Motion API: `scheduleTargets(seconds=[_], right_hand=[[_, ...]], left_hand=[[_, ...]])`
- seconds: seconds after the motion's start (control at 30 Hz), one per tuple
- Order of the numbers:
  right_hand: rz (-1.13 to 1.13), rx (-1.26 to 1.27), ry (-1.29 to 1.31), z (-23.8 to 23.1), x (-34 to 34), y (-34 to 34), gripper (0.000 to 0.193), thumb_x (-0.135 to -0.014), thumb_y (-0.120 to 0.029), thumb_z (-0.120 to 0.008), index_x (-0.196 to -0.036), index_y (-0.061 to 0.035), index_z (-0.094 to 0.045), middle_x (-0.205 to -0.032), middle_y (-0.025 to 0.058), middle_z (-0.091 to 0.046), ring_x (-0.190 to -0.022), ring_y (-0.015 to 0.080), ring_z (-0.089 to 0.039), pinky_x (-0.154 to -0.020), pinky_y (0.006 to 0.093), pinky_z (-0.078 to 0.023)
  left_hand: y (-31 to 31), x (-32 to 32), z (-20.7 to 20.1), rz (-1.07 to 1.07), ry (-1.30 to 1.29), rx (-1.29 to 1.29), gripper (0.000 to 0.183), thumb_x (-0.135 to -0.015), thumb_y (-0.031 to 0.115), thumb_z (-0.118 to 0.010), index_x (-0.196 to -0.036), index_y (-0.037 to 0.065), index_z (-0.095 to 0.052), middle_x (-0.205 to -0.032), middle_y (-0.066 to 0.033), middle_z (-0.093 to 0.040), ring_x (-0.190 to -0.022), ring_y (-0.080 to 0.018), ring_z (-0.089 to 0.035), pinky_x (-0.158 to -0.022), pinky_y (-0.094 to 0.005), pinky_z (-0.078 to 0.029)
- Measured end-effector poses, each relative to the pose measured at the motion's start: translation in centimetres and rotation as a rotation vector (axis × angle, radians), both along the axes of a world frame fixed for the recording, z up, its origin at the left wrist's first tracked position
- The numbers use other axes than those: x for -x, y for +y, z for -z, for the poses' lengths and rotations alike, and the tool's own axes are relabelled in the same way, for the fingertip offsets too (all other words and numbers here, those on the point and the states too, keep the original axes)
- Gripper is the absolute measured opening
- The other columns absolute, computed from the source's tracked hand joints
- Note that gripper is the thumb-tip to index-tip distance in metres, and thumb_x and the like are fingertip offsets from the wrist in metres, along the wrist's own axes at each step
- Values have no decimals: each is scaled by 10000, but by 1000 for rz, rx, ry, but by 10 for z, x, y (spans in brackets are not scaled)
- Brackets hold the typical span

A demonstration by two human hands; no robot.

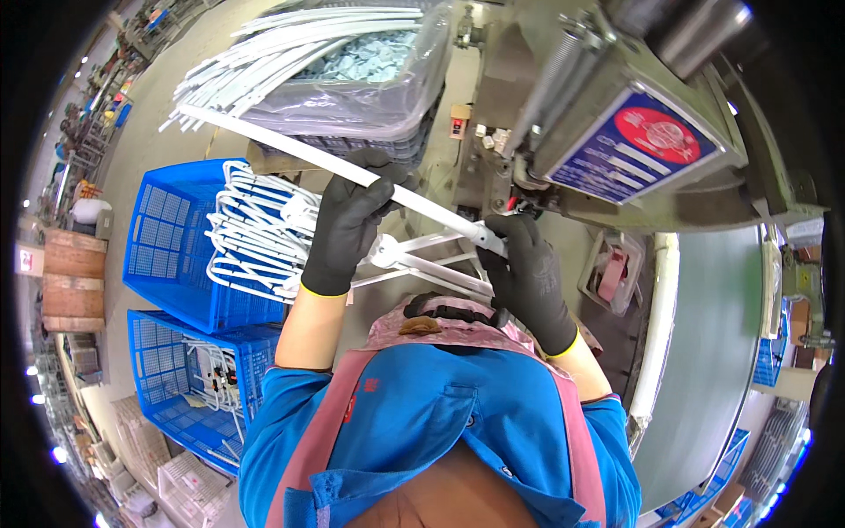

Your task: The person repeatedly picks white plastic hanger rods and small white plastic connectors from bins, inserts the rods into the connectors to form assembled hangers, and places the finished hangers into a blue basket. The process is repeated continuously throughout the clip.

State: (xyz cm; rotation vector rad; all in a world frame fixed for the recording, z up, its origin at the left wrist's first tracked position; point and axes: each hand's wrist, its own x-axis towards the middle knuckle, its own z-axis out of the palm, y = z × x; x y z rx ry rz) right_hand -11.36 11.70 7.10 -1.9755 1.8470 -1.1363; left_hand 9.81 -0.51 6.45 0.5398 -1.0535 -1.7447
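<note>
Both my hands wear dark grey gloves with yellow cuffs. A long white tube (290,145) runs slantwise in front of me, from the far left down to my right hand. My left hand (346,222) is wrapped round the tube partway along it. At the near end, which has small holes, my right hand (528,271) grips the tube; its fingertips are partly hidden. Beneath the tube, between my hands, lies a white crossed folding frame (418,261), partly covered by my hands and apron. Just beyond my right hand stands the press machine (502,167).
A plastic-lined crate (343,119) at the far left holds more white tubes and many small grey pieces. Blue baskets (167,246) with bent white frames (260,229) stand at my left. A small tray (613,271) and a green-topped bench (709,352) are at my right.
</note>
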Motion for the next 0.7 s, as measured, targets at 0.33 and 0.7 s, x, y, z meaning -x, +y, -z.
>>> scheduleTargets(seconds=[0.33, 0.7], right_hand=[[-70, -247, 139, 19, 36, 25, 272, -837, -199, -662, -1052, -40, -608, -771, 192, -638, -709, 385, -622, -617, 449, -479], [-94, -359, 110, 11, 104, 89, 160, -844, -188, -633, -914, -44, -624, -670, 150, -602, -575, 333, -587, -523, 401, -427]], left_hand=[[10, 9, 16, 79, -474, 24, 280, -891, 151, -658, -1114, 4, -575, -948, -52, -656, -914, -145, -620, -779, -267, -504], [-26, -103, 101, -641, -571, -147, 394, -960, 308, -502, -1178, -19, -512, -897, -79, -620, -723, -151, -621, -651, -299, -535]])
